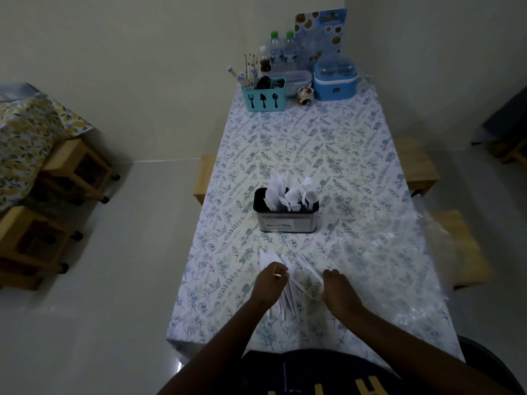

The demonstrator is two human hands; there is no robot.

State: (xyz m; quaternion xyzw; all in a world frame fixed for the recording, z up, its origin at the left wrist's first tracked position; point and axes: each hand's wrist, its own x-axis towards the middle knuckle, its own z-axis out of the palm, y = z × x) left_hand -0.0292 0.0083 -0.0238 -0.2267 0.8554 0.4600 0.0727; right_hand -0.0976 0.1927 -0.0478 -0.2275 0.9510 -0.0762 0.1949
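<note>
Cutlery (pixel 289 300) was being gathered, some pinched by the left hand (pixel 269 280); the grip of the right hand (pixel 339 290) was unclear. A lift into the holder (pixel 285 222) seemed called for next.

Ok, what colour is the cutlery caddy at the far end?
Turquoise caddy, black cutlery symbols; head view.

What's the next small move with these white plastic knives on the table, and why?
Probably gather the fanned white plastic knives into one bundle. The left hand grips some, and others lie loose on the tablecloth beside the right hand. The dark caddy just ahead holds similar pieces upright in its left section, so a tidy bundle should drop in easily.
</note>
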